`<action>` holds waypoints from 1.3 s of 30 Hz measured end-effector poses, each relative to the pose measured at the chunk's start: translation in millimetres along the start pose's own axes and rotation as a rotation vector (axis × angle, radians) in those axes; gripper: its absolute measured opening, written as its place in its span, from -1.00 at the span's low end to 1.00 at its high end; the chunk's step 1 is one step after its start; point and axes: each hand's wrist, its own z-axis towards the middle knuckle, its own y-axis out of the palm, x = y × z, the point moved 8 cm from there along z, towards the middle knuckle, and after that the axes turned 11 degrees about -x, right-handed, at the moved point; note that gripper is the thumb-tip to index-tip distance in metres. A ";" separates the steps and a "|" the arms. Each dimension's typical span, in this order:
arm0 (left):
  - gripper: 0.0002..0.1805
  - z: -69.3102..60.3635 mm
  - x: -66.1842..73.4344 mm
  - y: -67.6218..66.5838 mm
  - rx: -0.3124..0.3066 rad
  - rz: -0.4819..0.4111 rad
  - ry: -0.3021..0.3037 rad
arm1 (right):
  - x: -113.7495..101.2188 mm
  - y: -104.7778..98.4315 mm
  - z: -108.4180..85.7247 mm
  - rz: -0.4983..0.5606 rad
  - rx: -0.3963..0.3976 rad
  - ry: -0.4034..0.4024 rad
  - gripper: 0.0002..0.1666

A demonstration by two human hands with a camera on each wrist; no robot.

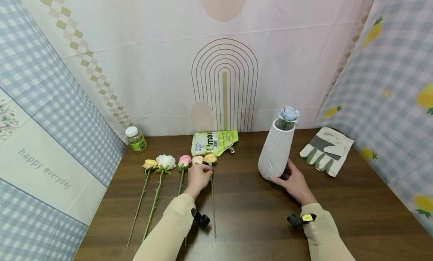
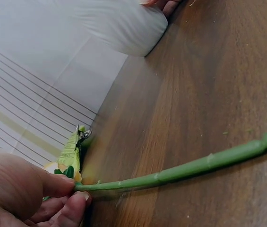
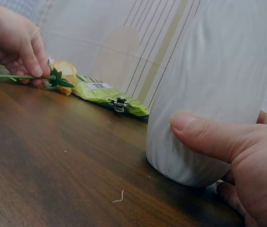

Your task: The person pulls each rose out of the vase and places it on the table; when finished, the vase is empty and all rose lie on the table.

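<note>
In the head view my left hand (image 1: 199,177) pinches the stem of a yellow-orange rose (image 1: 210,158) just below its bloom. That green stem (image 2: 171,175) runs across the left wrist view, lying low over the table. My right hand (image 1: 295,182) grips a white ribbed vase (image 1: 275,152) near its base, thumb (image 3: 204,135) on the near side and fingers partly hidden behind. A pale blue rose (image 1: 289,115) stands in the vase's mouth. Left of my left hand lie a pink rose (image 1: 184,161), a white rose (image 1: 165,162) and another yellow rose (image 1: 149,164); a cream rose (image 1: 197,160) is partly covered by the hand.
A green packet (image 1: 216,141) with a metal clip (image 1: 231,149) lies at the back of the brown table (image 1: 247,216). A lidded jar (image 1: 136,140) stands at the back left. White-and-grey work gloves (image 1: 327,150) lie right of the vase. Cloth walls enclose the back and sides.
</note>
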 end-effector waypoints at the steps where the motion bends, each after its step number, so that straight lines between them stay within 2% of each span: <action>1: -0.95 -0.1 0.2 0.1 -0.001 0.000 0.000 | -0.4 -0.1 0.0 -0.001 0.001 0.000 0.20; 8: -0.96 -2.2 2.1 0.4 -0.007 0.003 0.008 | -0.6 -0.9 -0.4 -0.012 0.004 0.002 0.19; 13: -0.96 -7.3 4.6 -3.9 0.011 0.050 0.034 | 0.3 0.5 -0.4 -0.004 0.000 -0.001 0.20; 17: -0.96 -14.7 10.6 -12.7 0.045 0.100 0.062 | -0.4 2.0 -0.2 0.000 0.001 -0.010 0.19; 20: -0.95 -20.9 23.8 -24.2 0.097 0.125 0.124 | 0.5 2.0 0.0 0.001 0.001 -0.019 0.19; 24: -0.96 -25.0 58.9 -39.3 0.137 0.089 0.237 | 2.8 0.1 0.2 0.005 0.000 -0.019 0.19; 30: -0.88 -26.6 133.8 -55.3 0.102 -0.039 0.379 | -0.7 -2.0 0.8 0.007 -0.003 -0.022 0.20; 35: -0.80 -20.9 190.0 -52.6 0.012 -0.169 0.495 | -1.1 -1.1 0.6 0.002 -0.008 -0.021 0.21; 39: -0.75 -11.3 222.6 -39.5 -0.049 -0.243 0.524 | 1.4 0.4 0.5 0.013 -0.013 -0.017 0.22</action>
